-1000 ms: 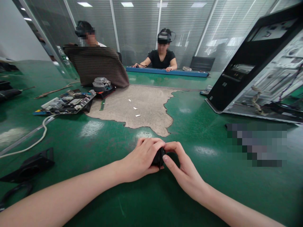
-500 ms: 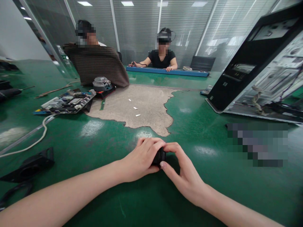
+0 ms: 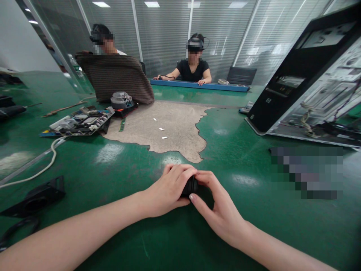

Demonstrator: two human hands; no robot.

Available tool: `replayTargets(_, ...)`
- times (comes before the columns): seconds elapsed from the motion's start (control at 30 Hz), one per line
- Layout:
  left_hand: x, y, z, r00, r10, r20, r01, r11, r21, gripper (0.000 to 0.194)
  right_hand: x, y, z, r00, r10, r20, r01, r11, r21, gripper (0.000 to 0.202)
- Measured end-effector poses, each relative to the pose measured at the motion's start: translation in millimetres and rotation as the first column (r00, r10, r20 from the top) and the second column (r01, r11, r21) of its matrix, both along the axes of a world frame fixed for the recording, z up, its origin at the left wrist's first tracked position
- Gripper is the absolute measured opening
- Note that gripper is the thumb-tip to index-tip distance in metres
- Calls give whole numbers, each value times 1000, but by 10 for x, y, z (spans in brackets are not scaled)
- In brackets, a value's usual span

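Observation:
A small black object [image 3: 191,187] rests low at the middle of the green table, mostly covered by my hands, so its exact kind does not show. My left hand [image 3: 172,188] is wrapped over its left side, palm down with the fingers curled across the top. From the right, my right hand [image 3: 217,203] grips it between thumb and fingers, the thumb at the near lower edge and the fingertips at the top. Both forearms reach in from the bottom corners.
Ahead lies a bare grey-brown patch [image 3: 169,131] with white scraps. Left stand a circuit board [image 3: 81,122], a fan cooler [image 3: 121,99] and a black plastic part [image 3: 42,197]. A computer case [image 3: 290,71] leans right. Two people sit across the table [image 3: 231,233].
My right thumb has shifted slightly left along the black object's near edge. My left hand stays in place on it.

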State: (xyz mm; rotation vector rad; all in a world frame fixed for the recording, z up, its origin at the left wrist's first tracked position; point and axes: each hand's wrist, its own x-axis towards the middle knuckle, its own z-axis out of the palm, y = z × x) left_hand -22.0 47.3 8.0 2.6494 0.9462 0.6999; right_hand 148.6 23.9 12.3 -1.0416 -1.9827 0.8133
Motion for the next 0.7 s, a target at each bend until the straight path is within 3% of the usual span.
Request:
replayTargets(0.13, 6, -3, 10, 1000, -1, -3, 1, 1000, -5, 57, 13, -5, -26, 1000, 6, -28, -4, 997, 75, 15)
replayTargets(0.23, 14, -6, 21, 1000, 7, -6, -7, 1000, -11, 57, 7, 32, -62, 994, -36, -99, 38, 999, 17, 13)
replayTargets(0.3, 14, -6, 24, 1000, 10, -7, -10, 1000, -10, 57, -3, 53, -72, 989, -63, -131, 57, 997, -48, 23)
replayTargets(0.47, -3, 0, 14, 1000, 2, -8, -2, 1000, -10, 58, -16, 43, -43, 996, 0, -90, -11, 993, -116, 24)
replayTargets(0.6, -10, 3, 4, 1000, -7, -3, 7, 1000, 0, 59, 10, -10, -4, 998, 39, -44, -39, 999, -4, 28)
replayTargets(0.7, -6, 2, 4, 1000, -5, -4, 5, 1000, 2, 58, 31, -27, 1, 999, 52, 17, -54, 991, 121, 20)
